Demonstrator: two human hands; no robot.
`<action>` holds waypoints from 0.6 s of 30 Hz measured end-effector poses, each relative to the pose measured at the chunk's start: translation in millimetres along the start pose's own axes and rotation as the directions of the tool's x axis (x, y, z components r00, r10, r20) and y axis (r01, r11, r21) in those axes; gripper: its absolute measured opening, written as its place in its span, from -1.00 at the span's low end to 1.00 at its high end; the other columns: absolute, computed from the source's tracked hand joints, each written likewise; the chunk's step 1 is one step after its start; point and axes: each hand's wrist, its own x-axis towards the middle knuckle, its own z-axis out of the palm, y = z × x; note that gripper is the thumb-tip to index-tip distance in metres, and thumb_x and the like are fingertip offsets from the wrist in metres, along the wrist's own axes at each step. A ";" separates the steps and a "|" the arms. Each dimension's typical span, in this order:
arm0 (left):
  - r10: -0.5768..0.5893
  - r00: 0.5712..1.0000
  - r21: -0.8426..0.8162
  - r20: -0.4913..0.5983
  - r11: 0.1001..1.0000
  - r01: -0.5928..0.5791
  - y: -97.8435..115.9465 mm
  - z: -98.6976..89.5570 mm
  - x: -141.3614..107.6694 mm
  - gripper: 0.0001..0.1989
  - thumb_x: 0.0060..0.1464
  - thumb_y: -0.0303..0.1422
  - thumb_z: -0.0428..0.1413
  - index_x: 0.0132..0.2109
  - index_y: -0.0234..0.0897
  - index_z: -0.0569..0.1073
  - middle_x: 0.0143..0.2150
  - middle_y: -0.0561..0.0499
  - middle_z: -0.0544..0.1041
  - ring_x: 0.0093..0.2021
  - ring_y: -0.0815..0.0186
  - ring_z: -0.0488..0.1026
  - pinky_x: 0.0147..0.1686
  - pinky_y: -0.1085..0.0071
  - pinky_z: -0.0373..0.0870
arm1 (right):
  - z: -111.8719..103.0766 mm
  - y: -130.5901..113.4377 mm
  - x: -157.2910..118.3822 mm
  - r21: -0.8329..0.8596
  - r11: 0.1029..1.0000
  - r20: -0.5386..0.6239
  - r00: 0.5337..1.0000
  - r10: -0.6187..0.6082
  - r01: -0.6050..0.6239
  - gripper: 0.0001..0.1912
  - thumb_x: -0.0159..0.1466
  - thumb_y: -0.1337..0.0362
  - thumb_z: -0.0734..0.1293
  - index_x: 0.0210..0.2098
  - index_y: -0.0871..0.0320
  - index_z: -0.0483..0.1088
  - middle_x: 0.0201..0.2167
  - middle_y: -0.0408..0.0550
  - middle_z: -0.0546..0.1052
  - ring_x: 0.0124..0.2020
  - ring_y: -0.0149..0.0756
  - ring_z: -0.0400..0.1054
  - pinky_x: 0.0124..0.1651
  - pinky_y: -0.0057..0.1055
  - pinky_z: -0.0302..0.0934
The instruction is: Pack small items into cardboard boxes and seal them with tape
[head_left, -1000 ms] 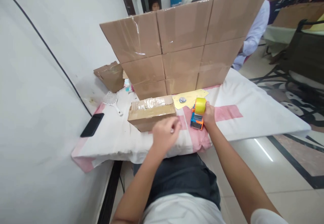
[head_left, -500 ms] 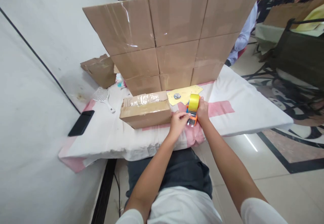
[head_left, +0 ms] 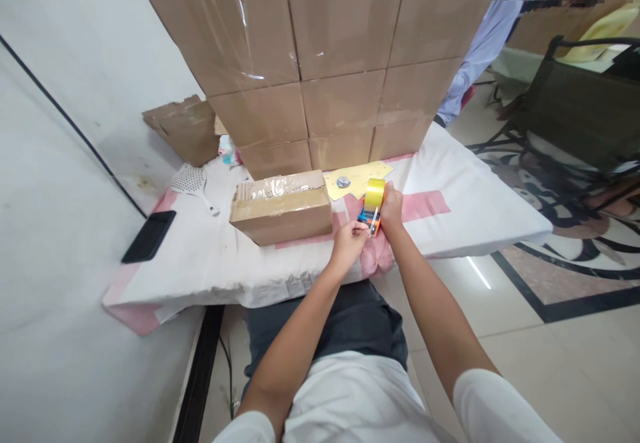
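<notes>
My right hand is wrapped round a tape dispenser, an orange and blue one with a yellow roll of tape on it. At the lower end of the dispenser, my left hand pinches what looks like the loose end of the clear tape. Just left of my hands a closed cardboard box lies on the cloth, with shiny tape along its top. Behind the dispenser is a yellow sheet with a small crumpled silvery piece on it.
A tall cardboard panel stands at the back of the table. To the left are a black phone, a white perforated skimmer and a cardboard piece. A person's sleeve shows behind the panel, near a chair.
The view has shifted a little, so everything sits slightly further left. My left hand still pinches at the dispenser's lower end, and the dispenser has tilted slightly in my right hand.
</notes>
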 end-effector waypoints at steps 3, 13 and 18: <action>-0.015 1.000 0.020 -0.002 1.000 0.015 -0.1 -5.0 -6.4 -0.93 -0.02 -0.44 0.25 -0.35 -0.32 0.50 -0.49 0.09 0.49 -0.63 0.51 0.30 -0.64 0.59 0.23 | -0.7 1.3 1.8 0.014 1.000 -0.003 1.000 0.001 -0.001 -0.39 0.29 -0.29 0.21 -0.50 0.12 0.40 -0.62 -0.12 0.46 -0.61 -0.30 0.38 -0.53 -0.38 0.28; -0.051 0.998 0.052 -0.043 0.997 0.053 -6.0 -2.5 -20.7 -0.88 0.02 -0.42 0.21 -0.24 -0.33 0.54 -0.46 0.09 0.47 -0.63 0.48 0.29 -0.66 0.57 0.23 | 0.0 -6.5 1.4 -0.029 0.998 0.042 0.998 0.053 -0.052 -0.37 0.22 -0.35 0.25 -0.57 0.08 0.29 -0.68 -0.14 0.42 -0.62 -0.31 0.34 -0.56 -0.39 0.25; -0.052 0.994 0.068 -0.094 0.996 0.059 -6.2 2.6 -27.4 -0.86 0.03 -0.40 0.20 -0.21 -0.30 0.54 -0.40 0.06 0.50 -0.54 0.44 0.36 -0.62 0.56 0.30 | 0.8 -12.5 -0.8 -0.045 0.996 0.072 0.994 0.085 -0.082 -0.37 0.22 -0.37 0.22 -0.55 0.06 0.28 -0.68 -0.12 0.42 -0.58 -0.27 0.38 -0.55 -0.38 0.27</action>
